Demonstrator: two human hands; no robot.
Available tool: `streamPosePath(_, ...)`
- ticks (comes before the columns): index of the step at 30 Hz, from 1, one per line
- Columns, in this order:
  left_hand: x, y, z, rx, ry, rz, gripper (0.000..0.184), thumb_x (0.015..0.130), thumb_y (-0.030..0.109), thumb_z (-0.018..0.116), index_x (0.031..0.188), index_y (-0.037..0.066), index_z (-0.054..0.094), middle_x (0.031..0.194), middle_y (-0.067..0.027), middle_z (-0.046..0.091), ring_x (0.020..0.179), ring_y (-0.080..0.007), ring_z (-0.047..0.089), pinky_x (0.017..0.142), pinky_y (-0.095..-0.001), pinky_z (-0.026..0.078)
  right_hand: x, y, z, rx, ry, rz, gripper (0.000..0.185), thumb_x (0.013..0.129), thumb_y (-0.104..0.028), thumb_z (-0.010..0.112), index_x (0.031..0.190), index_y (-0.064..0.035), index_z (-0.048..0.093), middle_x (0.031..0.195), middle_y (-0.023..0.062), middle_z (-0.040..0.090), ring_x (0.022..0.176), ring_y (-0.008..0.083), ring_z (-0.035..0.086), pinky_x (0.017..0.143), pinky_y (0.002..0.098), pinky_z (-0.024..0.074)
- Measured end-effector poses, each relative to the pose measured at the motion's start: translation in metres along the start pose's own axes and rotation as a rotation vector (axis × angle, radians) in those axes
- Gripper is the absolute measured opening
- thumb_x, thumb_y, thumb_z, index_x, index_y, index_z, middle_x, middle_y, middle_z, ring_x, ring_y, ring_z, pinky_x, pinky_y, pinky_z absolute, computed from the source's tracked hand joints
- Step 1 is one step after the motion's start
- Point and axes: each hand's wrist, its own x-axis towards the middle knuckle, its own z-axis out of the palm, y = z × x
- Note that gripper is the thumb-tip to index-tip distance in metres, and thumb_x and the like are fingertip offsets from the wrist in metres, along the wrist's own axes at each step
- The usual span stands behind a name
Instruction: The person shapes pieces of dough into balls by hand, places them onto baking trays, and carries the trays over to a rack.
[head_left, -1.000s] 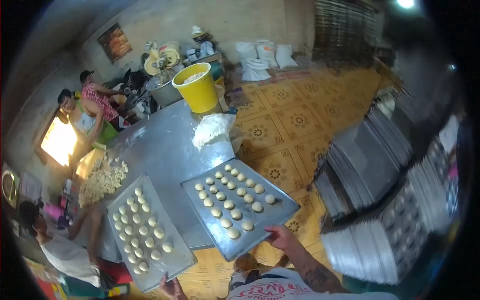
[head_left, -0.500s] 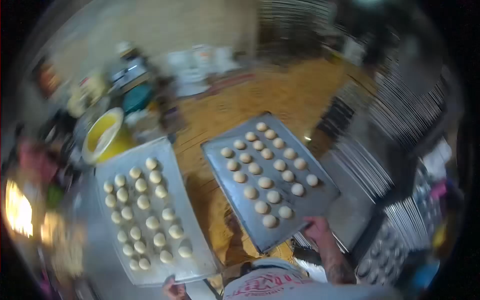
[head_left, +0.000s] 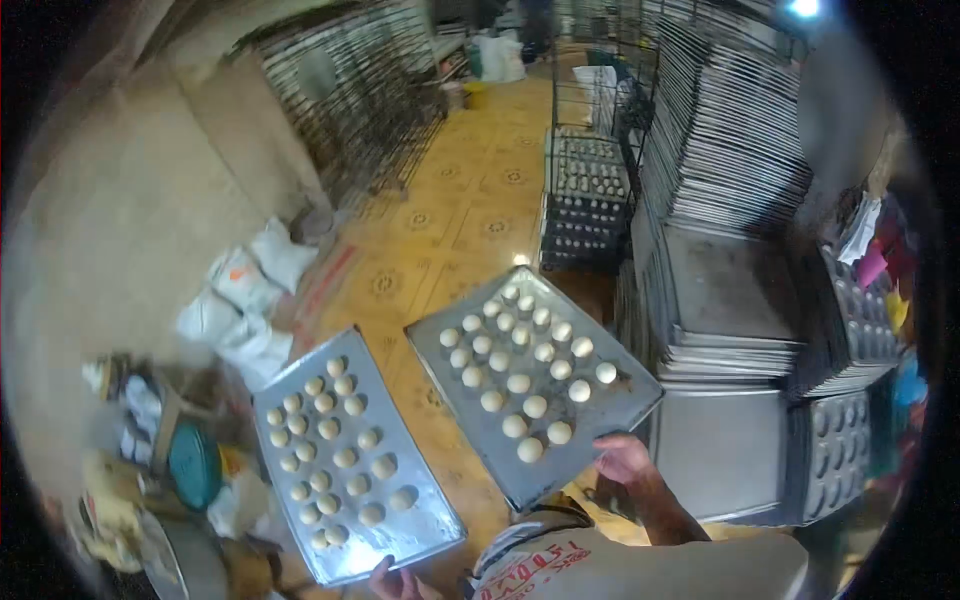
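Observation:
My left hand (head_left: 400, 581) grips the near edge of a metal baking tray (head_left: 425, 490), its fingers partly showing at the rim. Rows of round, pale dough balls (head_left: 345, 457) sit on it. A second, darker baking tray (head_left: 625, 395) is in my right hand (head_left: 624, 459), held at its near right corner with the fingers mostly underneath. It carries dough balls (head_left: 534, 407) too, grouped in loose rows. Both trays are held out in front of me, side by side and apart, above the tiled floor.
Tall stacks of baking trays (head_left: 725, 420) and moulded pans (head_left: 838, 450) stand on the right. Ahead is a rack (head_left: 585, 205) with filled trays. Another rack (head_left: 360, 110) lines the left wall, near white sacks (head_left: 240, 285). The yellow tiled floor (head_left: 460, 190) runs between them.
My view has swung to the right, bringing the aisle and racks into sight. Both trays have come along, still held, and the yellow bucket on the left is out of view.

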Motion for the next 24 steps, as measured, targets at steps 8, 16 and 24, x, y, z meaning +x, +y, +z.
streamPosePath(8,0.288,-0.140,0.048,0.172,-0.434,-0.211,0.047,0.091,-0.007,0.071,0.137,-0.004,0.061,0.129,-0.0201,0.067,0.118,-0.0272,0.064,0.101,-0.0376,0.053,0.221,-0.073,0.148,0.234,0.000,-0.088,0.017,0.092,-0.003,0.071,0.108,0.0029,0.070,0.096,0.0148,0.077,0.075,0.0269,0.075,0.071,0.0384,0.0624)
streamPosePath(16,0.579,-0.292,0.230,-0.251,-0.297,-0.857,0.055,0.088,0.000,0.075,0.140,-0.002,0.061,0.135,-0.0182,0.067,0.120,-0.0303,0.065,0.102,-0.0427,0.054,0.464,-0.118,0.168,0.358,0.064,-0.322,0.019,0.092,-0.003,0.071,0.110,0.0037,0.068,0.100,0.0159,0.075,0.087,0.0277,0.075,0.084,0.0402,0.0640)
streamPosePath(24,0.918,-0.490,0.433,-0.506,-0.427,-1.213,0.052,0.086,0.006,0.077,0.136,0.001,0.062,0.120,-0.0134,0.067,0.103,-0.0283,0.067,0.093,-0.0450,0.058,0.651,-0.185,0.300,0.722,0.480,-0.445,0.017,0.091,0.002,0.071,0.108,0.0039,0.069,0.101,0.0159,0.074,0.090,0.0315,0.074,0.082,0.0390,0.0638)
